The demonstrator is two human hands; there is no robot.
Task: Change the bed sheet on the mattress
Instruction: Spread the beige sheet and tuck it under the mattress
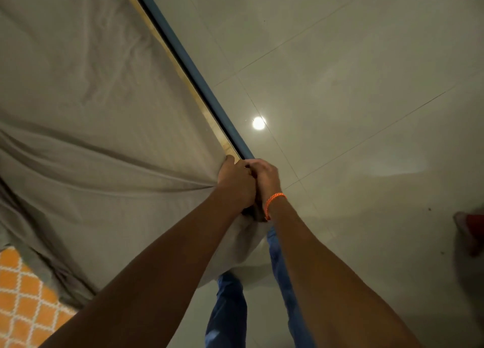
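Note:
A grey bed sheet (99,117) covers the mattress on the left, with folds radiating from its near corner. My left hand (235,182) grips the bunched sheet at that corner. My right hand (264,177), with an orange band on the wrist, is curled round the same corner right beside it. A strip of yellowish mattress edge (180,72) shows along the sheet's right border. Loose sheet hangs below my hands.
A blue bed frame rail (188,67) runs diagonally beside the mattress. Glossy pale floor tiles (353,85) fill the right side, with a lamp reflection. An orange patterned cloth (23,295) lies at the lower left. A red and pink object (471,230) sits at the right edge.

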